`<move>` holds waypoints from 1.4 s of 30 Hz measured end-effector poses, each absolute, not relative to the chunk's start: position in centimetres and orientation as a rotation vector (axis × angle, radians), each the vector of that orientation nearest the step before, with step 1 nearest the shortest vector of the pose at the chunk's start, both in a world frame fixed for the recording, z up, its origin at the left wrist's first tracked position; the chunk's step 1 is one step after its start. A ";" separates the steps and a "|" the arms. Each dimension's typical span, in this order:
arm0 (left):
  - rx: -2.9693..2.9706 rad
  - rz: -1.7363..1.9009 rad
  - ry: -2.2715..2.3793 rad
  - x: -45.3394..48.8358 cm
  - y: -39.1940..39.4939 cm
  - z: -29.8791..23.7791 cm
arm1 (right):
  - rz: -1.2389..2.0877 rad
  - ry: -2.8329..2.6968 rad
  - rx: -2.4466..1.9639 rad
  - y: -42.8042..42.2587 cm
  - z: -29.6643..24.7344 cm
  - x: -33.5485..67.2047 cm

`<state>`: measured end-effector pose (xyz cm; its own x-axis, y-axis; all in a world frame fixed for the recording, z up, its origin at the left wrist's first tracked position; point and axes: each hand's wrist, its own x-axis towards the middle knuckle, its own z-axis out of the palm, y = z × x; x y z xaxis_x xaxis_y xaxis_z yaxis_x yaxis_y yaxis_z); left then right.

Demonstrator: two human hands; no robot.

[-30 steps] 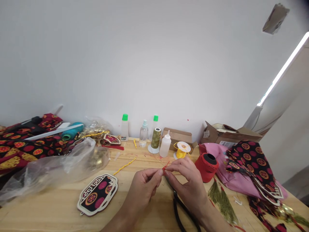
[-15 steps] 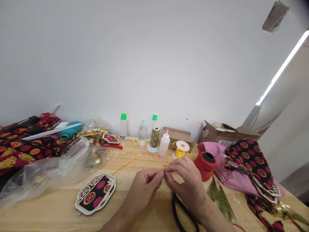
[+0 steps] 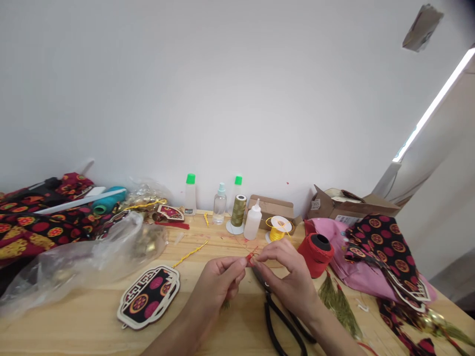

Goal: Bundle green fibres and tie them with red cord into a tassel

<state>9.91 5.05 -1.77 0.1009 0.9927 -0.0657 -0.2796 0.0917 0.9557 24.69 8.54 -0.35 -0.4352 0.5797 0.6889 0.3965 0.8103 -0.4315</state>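
Red thread (image 3: 250,257) is pinched at the fingertips of my left hand (image 3: 221,281), where it forms a small knot or loop. Below that hand, a bit of olive fringe (image 3: 226,304) shows, most of it hidden by the fingers. The thumb and fingers of my right hand (image 3: 285,269) close on the thread's other side, almost touching the left fingertips. Under my right wrist lie black-handled scissors (image 3: 272,329), blades partly covered. To the left rests a framed fabric pendant (image 3: 150,296) with a twisted yellow cord (image 3: 190,253).
A red thread cone (image 3: 316,254) and olive tassels (image 3: 339,304) lie to the right. At the back stand a white squeeze bottle (image 3: 253,223), an olive thread spool (image 3: 238,211) and a yellow cord spool (image 3: 279,230). Plastic bags (image 3: 74,277) and patterned fabric (image 3: 33,222) fill the left.
My hands have drawn slightly apart and the right fingers have lifted, showing more red thread. The olive fringe now shows below my left hand, and more of the scissors is visible.
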 end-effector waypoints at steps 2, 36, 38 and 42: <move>0.973 1.225 0.973 9.9 5.1 -1.8 | 0.232 -2.094 -0.705 8.5 -0.4 24.7; 1.509 1.143 1.241 10.3 4.7 -1.6 | -0.359 -2.302 -0.959 7.1 0.1 24.3; 1.520 1.134 1.246 10.3 4.7 -1.5 | -0.421 -2.336 -0.966 7.0 0.1 24.3; 1.501 1.127 1.256 10.3 4.7 -1.5 | -0.473 -2.371 -0.950 6.6 0.5 24.3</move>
<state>10.33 4.67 -1.54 0.0877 0.9898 0.1125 0.2189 -0.1293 0.9671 24.28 6.61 0.49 -0.6074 0.5254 0.5958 0.7139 0.6901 0.1193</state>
